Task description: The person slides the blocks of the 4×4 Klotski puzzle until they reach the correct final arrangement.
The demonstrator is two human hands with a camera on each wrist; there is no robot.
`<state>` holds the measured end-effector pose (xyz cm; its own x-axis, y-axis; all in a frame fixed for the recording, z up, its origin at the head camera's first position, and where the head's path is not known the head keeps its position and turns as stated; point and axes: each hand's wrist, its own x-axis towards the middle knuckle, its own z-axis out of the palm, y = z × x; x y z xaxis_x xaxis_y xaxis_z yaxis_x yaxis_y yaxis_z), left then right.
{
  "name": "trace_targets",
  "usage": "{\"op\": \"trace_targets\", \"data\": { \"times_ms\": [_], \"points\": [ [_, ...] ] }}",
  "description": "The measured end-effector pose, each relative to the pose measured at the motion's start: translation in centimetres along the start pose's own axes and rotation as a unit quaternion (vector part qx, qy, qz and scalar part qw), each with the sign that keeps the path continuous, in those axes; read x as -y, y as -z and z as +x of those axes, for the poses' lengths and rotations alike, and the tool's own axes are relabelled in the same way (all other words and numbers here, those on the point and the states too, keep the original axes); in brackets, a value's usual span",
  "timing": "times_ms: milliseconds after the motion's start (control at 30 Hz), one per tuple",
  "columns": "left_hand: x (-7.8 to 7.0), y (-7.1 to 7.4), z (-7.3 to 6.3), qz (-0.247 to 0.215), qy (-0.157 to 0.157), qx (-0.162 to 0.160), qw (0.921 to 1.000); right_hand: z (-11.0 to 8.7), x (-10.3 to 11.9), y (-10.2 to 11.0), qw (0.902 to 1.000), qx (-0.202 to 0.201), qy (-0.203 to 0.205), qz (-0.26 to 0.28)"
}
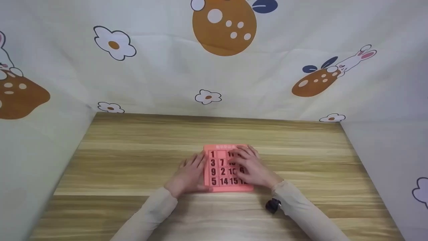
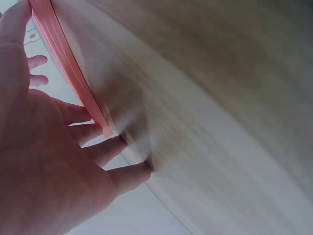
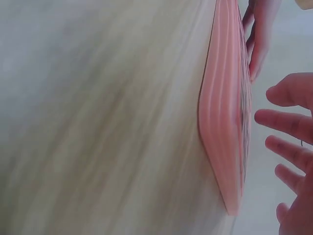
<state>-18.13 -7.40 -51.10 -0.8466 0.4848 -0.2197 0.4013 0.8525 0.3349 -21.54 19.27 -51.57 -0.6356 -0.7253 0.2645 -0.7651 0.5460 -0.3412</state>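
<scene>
A pink sliding number puzzle lies flat on the wooden table, its tiles printed with black numbers. In the top row, beside the 1, an empty slot shows. My left hand rests along the puzzle's left side, thumb at the near corner; in the left wrist view its fingers reach out fairly straight, some touching the table. Over the right-hand columns lies my right hand, hiding several tiles. Its loosely bent fingers are spread above the tile face in the right wrist view, apart from the puzzle's side.
The wooden table is bounded by a pale cloth with rabbit, flower and orange fruit prints at the back and sides. A dark object hangs at the right sleeve's cuff.
</scene>
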Motion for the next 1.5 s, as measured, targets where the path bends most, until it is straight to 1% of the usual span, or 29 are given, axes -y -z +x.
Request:
{"op": "trace_targets", "data": {
  "times_ms": [67,133,233,367,433,467,533,667,733,767,900,967,1067,1133,1233,1300,1367,1500],
  "points": [
    [0.1,0.0,0.0,-0.002,-0.001,-0.004,1.0000,-0.1,0.0,-0.1,0.9999,0.009,0.009,-0.002],
    [0.1,0.0,0.0,0.000,-0.001,-0.005,1.0000,-0.1,0.1,-0.2,0.9996,0.026,0.008,-0.004],
    [0.2,-0.1,0.1,0.000,0.000,-0.003,1.0000,0.0,0.3,-0.3,0.9987,0.047,-0.020,-0.010],
    [0.1,-0.1,0.2,0.002,0.004,-0.002,1.0000,0.3,0.7,-0.3,0.9951,0.065,-0.070,-0.028],
    [0.1,-0.1,0.2,0.004,0.006,0.002,1.0000,0.4,0.7,-0.4,0.9940,0.072,-0.075,-0.034],
    [0.0,-0.1,0.2,0.004,0.007,0.003,1.0000,0.4,0.7,-0.4,0.9945,0.073,-0.070,-0.030],
    [0.0,-0.1,0.2,0.003,0.008,0.007,0.9999,0.3,0.6,-0.5,0.9967,0.068,-0.044,-0.011],
    [-0.1,0.0,0.1,0.000,0.008,0.003,1.0000,0.1,0.4,-0.6,0.9979,0.041,0.027,0.044],
    [0.0,0.0,0.1,0.001,0.008,0.001,1.0000,0.1,0.3,-0.6,0.9975,0.030,0.039,0.051],
    [0.0,0.0,0.1,0.001,0.007,0.001,1.0000,0.1,0.3,-0.5,0.9979,0.030,0.032,0.048],
    [0.0,0.0,0.2,-0.001,0.004,0.000,1.0000,0.1,0.4,-0.4,0.9983,0.051,-0.025,0.009],
    [0.1,0.0,0.2,0.000,0.002,0.000,1.0000,0.1,0.5,-0.3,0.9971,0.063,-0.042,-0.004],
    [0.0,0.0,0.2,-0.002,0.003,0.001,1.0000,-0.1,0.3,-0.4,0.9979,0.054,-0.036,-0.002],
    [-0.1,0.0,0.2,-0.002,0.004,0.003,1.0000,-0.3,0.1,-0.4,0.9987,0.035,-0.034,0.010],
    [-0.1,0.0,0.2,-0.007,0.007,0.004,0.9999,-0.7,-0.2,-0.1,0.9987,0.002,-0.044,0.026],
    [-0.1,0.0,0.2,-0.009,0.009,0.006,0.9999,-1.0,-0.4,0.1,0.9983,-0.011,-0.048,0.032],
    [-0.1,0.0,0.2,-0.012,0.011,0.007,0.9998,-1.2,-0.6,0.3,0.9981,-0.013,-0.047,0.039],
    [-0.1,0.0,0.2,-0.009,0.015,0.009,0.9998,-1.4,-0.6,0.6,0.9989,-0.002,-0.025,0.039]
  ]
}}
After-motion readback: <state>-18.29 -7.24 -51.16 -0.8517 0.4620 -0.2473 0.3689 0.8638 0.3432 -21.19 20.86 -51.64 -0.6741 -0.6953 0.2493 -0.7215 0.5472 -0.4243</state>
